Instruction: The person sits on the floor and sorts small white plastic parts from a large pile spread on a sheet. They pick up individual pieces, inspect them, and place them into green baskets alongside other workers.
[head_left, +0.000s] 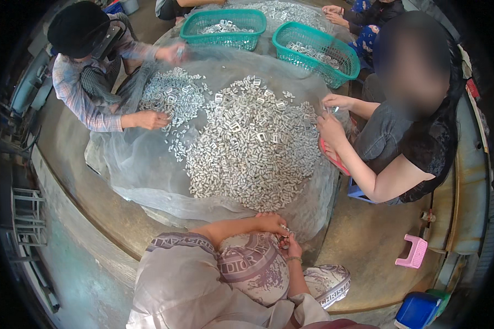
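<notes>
Close to my knees, my left hand (270, 222) and my right hand (292, 248) meet with fingers pinched together. Something small and metallic seems to be between them, too small to name. Just beyond lies a big heap of small grey metal pieces (252, 159), with a few square frame-shaped buckles (261, 136) scattered on top. A smaller, bluish-grey pile of pieces (173, 96) spreads to its far left. Both piles rest on a translucent plastic sheet (142, 164).
Two green baskets (223, 44) (315, 61) holding metal frames stand at the back. A person in a checked shirt (74, 85) works at the left, another in a dark top (422, 148) at the right. A pink stool (413, 252) and blue container (417, 310) stand at the right.
</notes>
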Available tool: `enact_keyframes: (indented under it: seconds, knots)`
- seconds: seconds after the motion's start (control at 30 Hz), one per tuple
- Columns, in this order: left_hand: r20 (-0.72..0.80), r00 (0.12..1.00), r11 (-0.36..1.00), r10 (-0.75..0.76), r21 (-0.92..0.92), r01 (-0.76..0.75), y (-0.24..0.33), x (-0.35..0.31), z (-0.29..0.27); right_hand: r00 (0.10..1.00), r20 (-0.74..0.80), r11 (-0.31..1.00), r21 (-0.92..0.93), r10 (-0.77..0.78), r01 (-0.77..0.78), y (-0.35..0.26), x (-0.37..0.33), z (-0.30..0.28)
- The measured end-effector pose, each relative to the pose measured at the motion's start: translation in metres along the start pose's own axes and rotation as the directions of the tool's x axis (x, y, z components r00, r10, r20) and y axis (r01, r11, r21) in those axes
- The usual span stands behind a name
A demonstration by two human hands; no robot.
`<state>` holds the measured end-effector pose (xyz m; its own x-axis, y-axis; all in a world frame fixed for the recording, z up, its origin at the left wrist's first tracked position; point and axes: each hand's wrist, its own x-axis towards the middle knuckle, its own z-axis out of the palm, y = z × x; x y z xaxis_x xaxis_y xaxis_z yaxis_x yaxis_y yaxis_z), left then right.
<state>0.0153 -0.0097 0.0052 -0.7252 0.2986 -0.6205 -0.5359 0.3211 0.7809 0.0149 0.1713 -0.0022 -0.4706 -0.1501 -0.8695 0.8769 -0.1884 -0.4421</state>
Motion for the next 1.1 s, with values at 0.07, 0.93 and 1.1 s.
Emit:
enact_keyframes:
  seconds: [0.07,0.93,1.1]
  knots:
    - [0.037,0.999,0.998,-0.003,-0.069,0.006,-0.015,0.011,0.002,1.000,0.020,1.000,-0.015,-0.011,0.011,-0.002,-0.003,0.003]
    - [0.056,0.996,0.583,0.068,-0.812,0.006,-0.023,0.020,-0.006,0.938,0.201,0.959,0.055,-0.282,0.276,-0.029,-0.013,0.036]
    - [0.092,0.995,0.495,0.049,-0.867,0.056,-0.023,0.010,0.000,0.955,0.189,0.972,0.108,-0.228,0.210,-0.031,-0.025,0.041]
